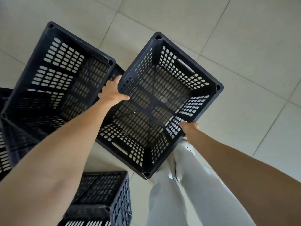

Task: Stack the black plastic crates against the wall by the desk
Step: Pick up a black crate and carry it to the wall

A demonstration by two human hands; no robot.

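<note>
Between the hands, the carried crate point(164, 101) hangs above the tiled floor point(244, 46): the left hand point(114, 93) clamps its left long rim, the right hand point(189, 128) its opposite rim, long axis pointing away; the open stacked crate point(53, 75) lies just left, nearer the left hand

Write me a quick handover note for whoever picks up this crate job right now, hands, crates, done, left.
Left hand: gripping the left rim of the carried crate.
Right hand: gripping its right rim, fingers hooked inside.
Carried crate: empty, open side up, over the tiled floor.
Other crates: tall crate beside it on the left, lower crate near the feet.
Done: one crate picked up.
Left: set it on the stack; wall and desk not in view.
</note>
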